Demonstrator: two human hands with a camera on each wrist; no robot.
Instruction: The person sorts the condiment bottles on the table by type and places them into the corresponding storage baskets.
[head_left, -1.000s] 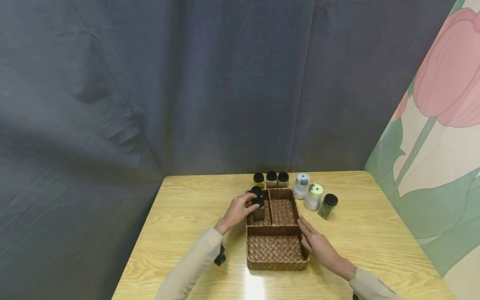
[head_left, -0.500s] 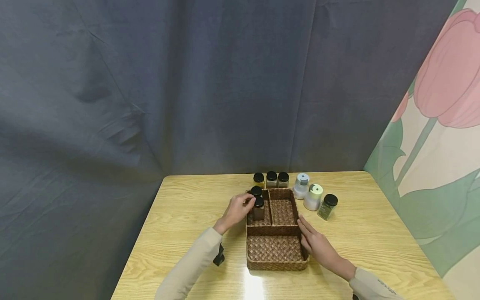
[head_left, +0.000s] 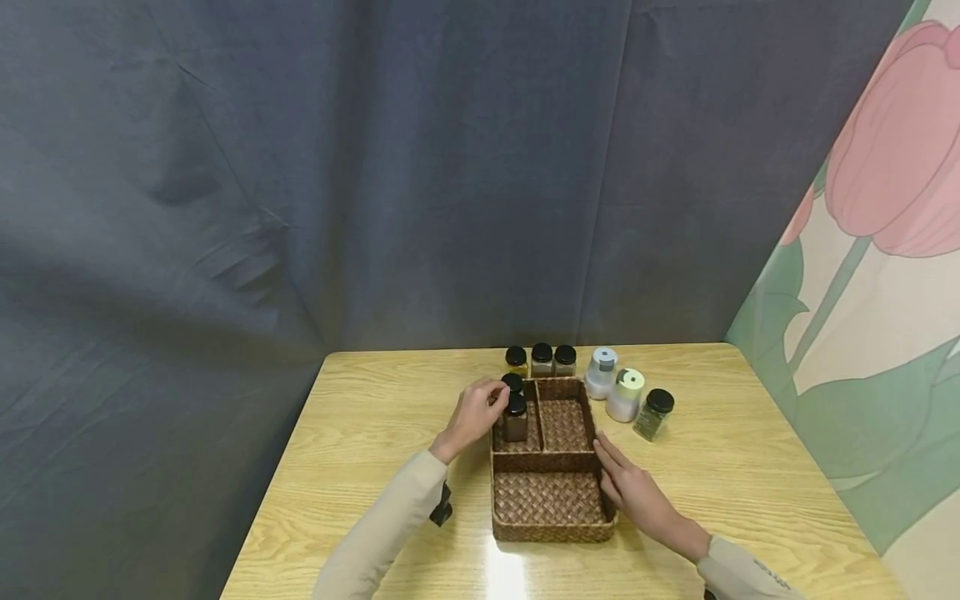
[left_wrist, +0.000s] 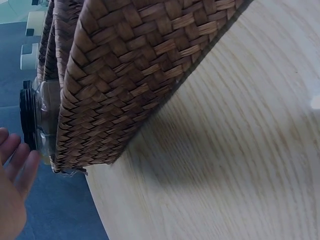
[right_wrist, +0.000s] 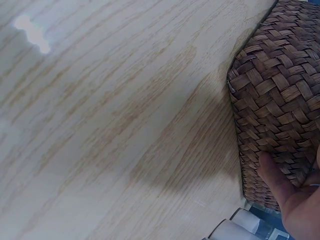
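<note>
A brown woven basket with three compartments stands on the table. Two black-lidded jars are in its back left compartment: a front jar with dark contents, and a rear jar behind it, mostly hidden. My left hand reaches over the basket's left rim with its fingertips right by the rear jar's lid. In the left wrist view, its fingers look loose beside a black jar lid. My right hand rests against the basket's right side, its fingers pressing the woven outer wall.
Behind the basket stand three black-lidded jars. To its back right are a pale blue-topped bottle, a yellow-green-topped bottle and a black-lidded jar of green flakes. A dark curtain hangs at the table's far edge.
My left hand has let go of the front jar, which stays in the compartment, and has moved slightly back toward the rear jar. My right hand has stayed at the basket's side.
</note>
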